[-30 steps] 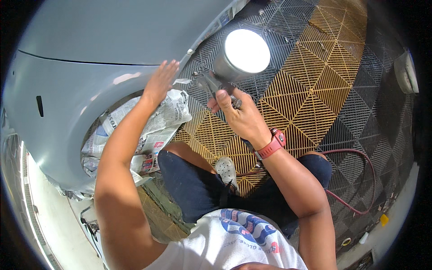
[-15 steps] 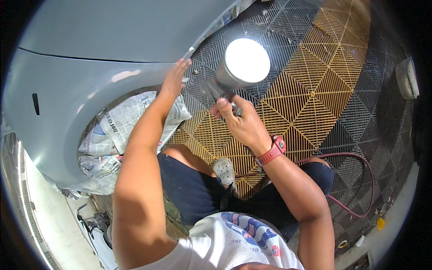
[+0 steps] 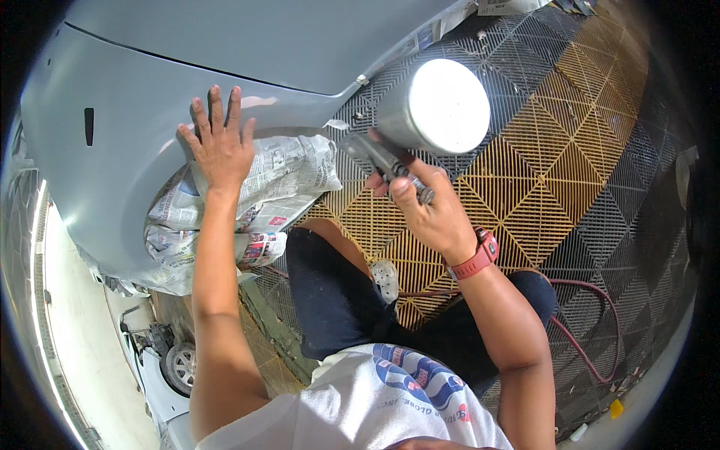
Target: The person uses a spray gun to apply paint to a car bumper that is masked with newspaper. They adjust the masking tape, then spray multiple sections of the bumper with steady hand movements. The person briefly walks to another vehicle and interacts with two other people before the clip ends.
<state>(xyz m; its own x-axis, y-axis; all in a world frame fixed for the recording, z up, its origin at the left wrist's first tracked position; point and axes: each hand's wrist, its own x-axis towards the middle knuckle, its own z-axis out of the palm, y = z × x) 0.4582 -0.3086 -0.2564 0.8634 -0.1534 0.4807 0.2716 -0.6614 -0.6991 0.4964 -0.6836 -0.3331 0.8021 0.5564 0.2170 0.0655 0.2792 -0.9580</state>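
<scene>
I'm holding what looks like a gravity-feed spray gun (image 3: 386, 161) in my right grip (image 3: 439, 214), closed round its handle, over the floor grating (image 3: 517, 169), its white-topped cup (image 3: 450, 105) standing beyond my knuckles. My left grip (image 3: 219, 154) is lying wide, fingers splayed, against the grey fender (image 3: 127, 112); how hard it's pressing I can't tell. I should be feeling lightly and evenly, holding the gun clear of the paintwork, and avoiding tugging the newspaper masking (image 3: 277, 176) in the wheel arch

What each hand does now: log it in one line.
left hand: spread over smooth grey car panel, contact unclear | right hand: holding grey metal spray gun with silver cylindrical cup
</scene>
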